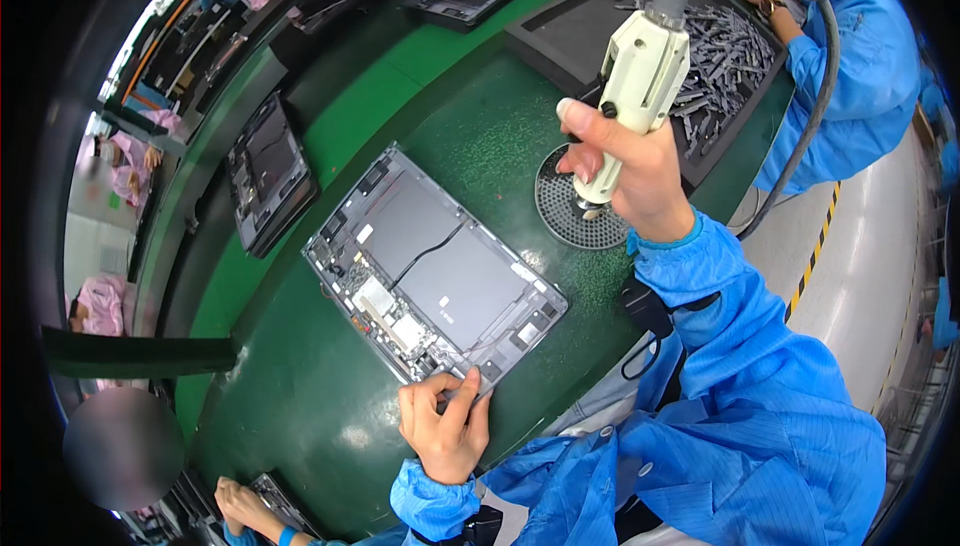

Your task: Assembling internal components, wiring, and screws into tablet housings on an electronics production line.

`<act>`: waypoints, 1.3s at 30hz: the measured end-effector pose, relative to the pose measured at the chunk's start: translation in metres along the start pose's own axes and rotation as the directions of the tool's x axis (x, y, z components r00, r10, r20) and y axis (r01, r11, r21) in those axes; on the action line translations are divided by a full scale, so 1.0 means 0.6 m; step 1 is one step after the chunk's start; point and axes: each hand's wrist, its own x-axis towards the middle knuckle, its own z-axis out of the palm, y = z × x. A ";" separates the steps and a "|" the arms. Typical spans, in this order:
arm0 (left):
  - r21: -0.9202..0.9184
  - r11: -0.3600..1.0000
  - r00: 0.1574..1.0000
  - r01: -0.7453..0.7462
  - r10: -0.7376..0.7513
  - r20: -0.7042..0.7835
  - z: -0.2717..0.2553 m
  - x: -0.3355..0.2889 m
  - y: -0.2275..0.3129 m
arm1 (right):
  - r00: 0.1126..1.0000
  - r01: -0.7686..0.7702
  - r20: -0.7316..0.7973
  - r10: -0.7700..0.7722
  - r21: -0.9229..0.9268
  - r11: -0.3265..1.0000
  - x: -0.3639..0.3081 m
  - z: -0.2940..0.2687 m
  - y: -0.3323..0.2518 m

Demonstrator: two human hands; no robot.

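Note:
An opened tablet-like device (pixel 455 276), dark grey with a circuit board along one side and a black cable across its middle, lies flat on the green table. My left hand (pixel 445 426) pinches its near corner between thumb and fingers. My right hand (pixel 640 171) is wrapped around a cream-coloured electric screwdriver (pixel 645 76), whose cord runs up from the top. The tool's tip points down over a round black perforated dish (pixel 585 226), beyond and to the right of the device. Whether the tip touches the dish I cannot tell.
A black foam tray (pixel 735 56) heaped with small dark strips sits at the far right, beside a co-worker in blue (pixel 850 76). More opened devices (pixel 268 171) stand on the conveyor to the left. Another person's hands (pixel 245 506) are at the lower left.

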 end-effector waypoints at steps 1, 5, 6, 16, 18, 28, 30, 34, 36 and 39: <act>-0.013 1.000 1.000 0.006 -0.006 -0.002 -0.001 0.004 0.004 | 1.000 -0.006 -0.025 0.006 -0.003 1.000 -0.003 0.001 0.006; 0.019 1.000 1.000 -0.019 0.019 -0.010 0.000 0.001 -0.001 | 0.999 0.008 -0.048 -0.009 -0.018 1.000 -0.007 0.007 0.014; 0.021 1.000 1.000 -0.017 0.017 0.002 0.000 0.001 -0.001 | 1.000 0.000 -0.028 -0.001 -0.026 1.000 -0.007 0.009 0.014; 0.042 0.999 1.000 -0.026 0.026 -0.013 0.004 0.001 0.005 | 1.000 -0.025 -0.007 0.024 -0.048 0.999 -0.002 0.011 0.019; 0.057 0.998 1.000 -0.009 0.010 -0.018 0.004 -0.002 0.006 | 0.999 -0.037 -0.001 0.037 -0.039 0.999 -0.004 0.015 0.019; 0.049 0.995 0.988 -0.093 0.098 -0.119 0.016 -0.003 -0.017 | 0.986 0.093 0.135 -0.102 0.072 0.993 -0.026 0.002 0.002; 0.038 0.989 0.981 -0.141 0.145 -0.130 0.015 -0.005 -0.020 | 0.984 0.056 0.165 -0.074 0.106 0.993 -0.049 0.031 -0.012; 0.026 0.991 0.982 -0.132 0.134 -0.133 0.006 -0.010 -0.025 | 0.844 -0.116 0.536 -0.011 0.202 0.972 -0.110 0.100 0.009; 0.013 0.993 0.983 -0.114 0.114 -0.143 0.007 -0.015 -0.027 | 0.849 -0.144 0.524 0.074 0.094 0.985 -0.139 0.129 0.018; -0.014 0.992 0.979 -0.121 0.117 -0.167 0.011 -0.016 -0.028 | 0.830 -0.229 0.520 0.201 -0.011 0.973 -0.148 0.136 0.019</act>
